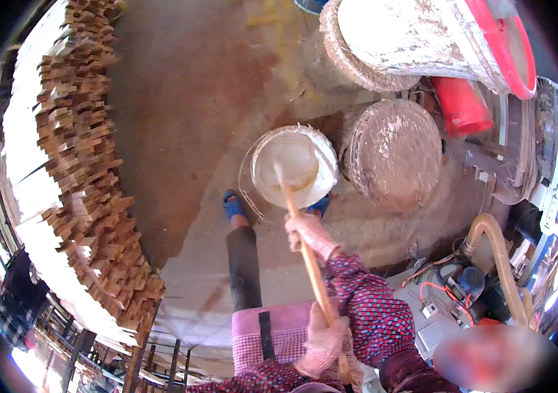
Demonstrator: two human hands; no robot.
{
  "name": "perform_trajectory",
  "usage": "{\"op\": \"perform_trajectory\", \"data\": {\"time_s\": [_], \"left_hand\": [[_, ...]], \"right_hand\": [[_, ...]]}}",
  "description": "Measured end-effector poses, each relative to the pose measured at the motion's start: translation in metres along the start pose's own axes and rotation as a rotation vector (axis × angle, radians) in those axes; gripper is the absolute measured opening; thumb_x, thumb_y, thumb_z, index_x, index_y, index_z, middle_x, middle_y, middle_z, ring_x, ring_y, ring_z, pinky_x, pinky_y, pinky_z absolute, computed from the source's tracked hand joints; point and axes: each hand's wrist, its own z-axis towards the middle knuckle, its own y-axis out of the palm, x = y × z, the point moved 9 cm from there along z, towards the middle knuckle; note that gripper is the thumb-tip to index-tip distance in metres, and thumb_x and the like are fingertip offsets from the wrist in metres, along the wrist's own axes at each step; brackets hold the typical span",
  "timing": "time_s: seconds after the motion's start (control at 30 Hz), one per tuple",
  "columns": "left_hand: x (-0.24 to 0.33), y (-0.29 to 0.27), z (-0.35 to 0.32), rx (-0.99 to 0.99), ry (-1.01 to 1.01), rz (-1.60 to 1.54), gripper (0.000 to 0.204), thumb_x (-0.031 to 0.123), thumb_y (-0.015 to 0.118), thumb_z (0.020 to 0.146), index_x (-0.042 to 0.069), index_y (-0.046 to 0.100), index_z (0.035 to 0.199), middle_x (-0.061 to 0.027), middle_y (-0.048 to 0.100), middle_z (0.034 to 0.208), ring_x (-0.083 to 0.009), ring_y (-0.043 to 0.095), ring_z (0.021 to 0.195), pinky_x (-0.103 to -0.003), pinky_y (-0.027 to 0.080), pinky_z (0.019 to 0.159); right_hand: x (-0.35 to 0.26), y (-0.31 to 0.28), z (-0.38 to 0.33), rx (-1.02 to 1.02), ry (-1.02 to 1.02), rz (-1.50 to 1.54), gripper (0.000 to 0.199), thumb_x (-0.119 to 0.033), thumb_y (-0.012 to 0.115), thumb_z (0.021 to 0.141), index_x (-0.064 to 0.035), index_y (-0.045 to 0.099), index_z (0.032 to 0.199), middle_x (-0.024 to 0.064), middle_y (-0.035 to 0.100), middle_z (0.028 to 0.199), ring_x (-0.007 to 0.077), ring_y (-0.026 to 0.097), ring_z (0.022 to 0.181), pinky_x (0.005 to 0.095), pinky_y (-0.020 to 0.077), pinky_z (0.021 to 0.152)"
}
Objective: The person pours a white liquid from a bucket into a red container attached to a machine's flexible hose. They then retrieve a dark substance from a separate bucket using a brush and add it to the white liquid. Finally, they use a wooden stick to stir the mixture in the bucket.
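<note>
I am standing over a white bucket [260, 149] holding thick white liquid, its rim crusted. A long wooden stick [290, 200] stands in the liquid and slants back toward me. My right hand [308, 236], in a pale pink glove, grips the stick midway along it, just below the bucket. Lower down, near my waist, my left hand [325, 344], also gloved, is closed round the stick's upper end. Both sleeves are red and blue patterned. My blue shoe [233, 206] is planted next to the bucket on its left.
A tall stack of short wooden pieces [82, 164] runs down the left side. Right of the bucket is a crusted round drum [393, 154], with a bigger one [370, 46] and a red container [462, 105] behind. A ribbed hose [496, 245] and a machine with orange cables [449, 281] are lower right.
</note>
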Motion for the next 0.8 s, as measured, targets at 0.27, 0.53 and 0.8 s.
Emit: {"op": "perform_trajectory", "data": {"time_s": [0.27, 0.53, 0.8], "left_hand": [[-0.009, -0.019, 0.003, -0.073, -0.262, -0.105, 0.033, 0.010, 0.061, 0.079, 0.007, 0.045, 0.107, -0.0044, 0.050, 0.065, -0.0137, 0.050, 0.044, -0.029, 0.043, 0.037], [-0.041, -0.014, 0.017, -0.225, -0.319, 0.025, 0.037, 0.009, 0.061, 0.078, 0.005, 0.046, 0.112, -0.0040, 0.053, 0.065, -0.0131, 0.051, 0.046, -0.028, 0.043, 0.040], [-0.012, 0.007, 0.031, -0.108, 0.067, -0.063, 0.028, 0.002, 0.053, 0.082, 0.009, 0.050, 0.108, -0.0003, 0.050, 0.075, -0.0113, 0.049, 0.050, -0.028, 0.039, 0.039]], "right_hand": [[0.055, -0.016, 0.011, 0.092, 0.119, 0.020, 0.015, -0.016, 0.061, 0.076, -0.0024, 0.056, 0.074, 0.0056, 0.053, 0.062, 0.0199, 0.052, 0.047, 0.0358, 0.0504, 0.050], [0.056, -0.069, 0.002, 0.287, 0.098, 0.073, 0.008, -0.012, 0.059, 0.077, -0.0058, 0.054, 0.075, -0.0006, 0.045, 0.056, 0.0138, 0.048, 0.045, 0.0311, 0.0427, 0.040], [-0.032, -0.017, 0.001, 0.155, -0.029, -0.096, 0.013, -0.010, 0.061, 0.077, -0.0071, 0.050, 0.072, -0.0019, 0.045, 0.057, 0.0102, 0.045, 0.042, 0.0298, 0.0451, 0.039]]}}
